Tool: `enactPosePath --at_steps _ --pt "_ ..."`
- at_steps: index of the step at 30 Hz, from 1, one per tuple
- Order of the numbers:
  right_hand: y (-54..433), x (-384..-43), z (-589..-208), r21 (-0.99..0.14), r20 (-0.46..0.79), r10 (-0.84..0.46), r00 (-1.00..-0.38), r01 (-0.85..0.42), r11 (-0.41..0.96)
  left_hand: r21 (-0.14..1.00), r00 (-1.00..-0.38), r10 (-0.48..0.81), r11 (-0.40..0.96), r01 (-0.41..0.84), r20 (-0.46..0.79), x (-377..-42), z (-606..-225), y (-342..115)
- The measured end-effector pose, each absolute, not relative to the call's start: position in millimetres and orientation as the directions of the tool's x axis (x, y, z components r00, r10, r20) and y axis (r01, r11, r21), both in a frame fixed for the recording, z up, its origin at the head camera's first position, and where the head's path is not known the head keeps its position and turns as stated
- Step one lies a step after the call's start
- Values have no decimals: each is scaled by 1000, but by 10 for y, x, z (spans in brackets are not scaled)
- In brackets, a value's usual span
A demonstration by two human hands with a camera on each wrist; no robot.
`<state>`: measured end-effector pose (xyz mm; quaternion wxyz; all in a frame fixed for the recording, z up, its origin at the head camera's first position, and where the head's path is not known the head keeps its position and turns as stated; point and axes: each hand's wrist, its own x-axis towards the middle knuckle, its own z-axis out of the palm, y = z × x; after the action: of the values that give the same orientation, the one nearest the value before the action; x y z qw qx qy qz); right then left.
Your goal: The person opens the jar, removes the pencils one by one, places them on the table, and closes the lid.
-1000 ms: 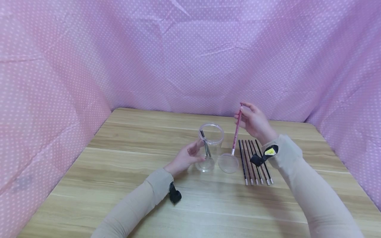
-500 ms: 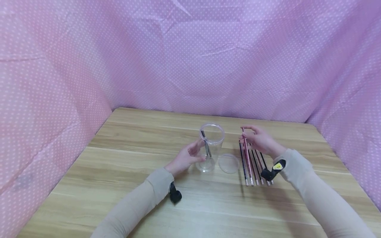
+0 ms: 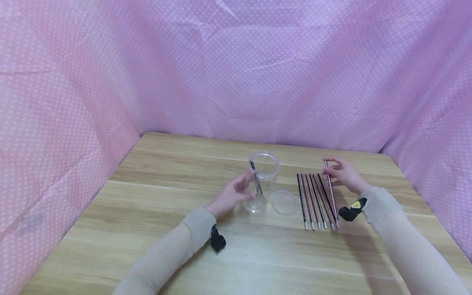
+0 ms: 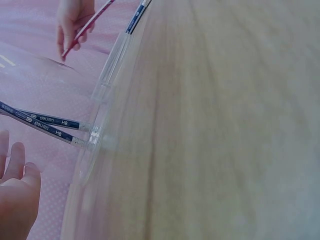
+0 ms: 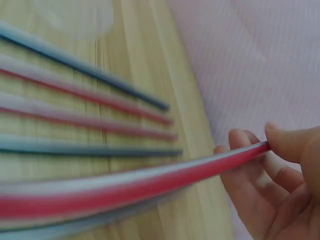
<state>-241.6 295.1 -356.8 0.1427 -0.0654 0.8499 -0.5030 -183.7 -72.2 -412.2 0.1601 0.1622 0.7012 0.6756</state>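
Note:
My left hand [image 3: 230, 196] holds the side of a clear plastic cup [image 3: 265, 178] standing on the table. Two dark pencils [image 4: 50, 130], printed "deli" and "HB", lean crossed inside it, silver-banded ends down. At the right end of a row of pencils [image 3: 302, 201], my right hand [image 3: 344, 176] pinches the top of a red pencil [image 5: 150, 187] between thumb and fingers. That pencil slants, its silver-banded lower end close beside the row's near end. The row mixes dark and red pencils lying side by side.
A clear round lid [image 3: 283, 202] lies flat between the cup and the row. The wooden table [image 3: 166, 164] ends in a back edge against a pink dotted cloth [image 3: 236, 82]. Black wrist cameras sit on both beige sleeves.
My right hand has brought the red pencil down from above the lid and rightward across the row to its right end. The left hand and cup have stayed in place.

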Motion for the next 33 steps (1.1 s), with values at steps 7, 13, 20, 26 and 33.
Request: enactPosePath --at_steps 7,13,20,26,33 --pt "3201 -2515 -3651 -829 -198 -259 -945 20 560 999 -896 444 38 14 -4 -1838 -4104 -720" --pt "3269 -2508 -3693 -809 -230 -277 -933 25 587 999 -893 450 34 7 -9 -1814 -4111 -708" --pt "3265 -2533 -3800 -810 -230 -272 -934 28 586 999 -899 437 38 18 -1 -1794 -4114 -704" --pt "3251 -2529 -3863 -802 -211 -270 -939 9 597 999 -899 437 37 5 -11 -1772 -4129 -694" --pt "3271 -2566 -3942 -739 -177 -258 -950 -44 672 1000 -902 432 28 14 0 -1768 -4130 -683"
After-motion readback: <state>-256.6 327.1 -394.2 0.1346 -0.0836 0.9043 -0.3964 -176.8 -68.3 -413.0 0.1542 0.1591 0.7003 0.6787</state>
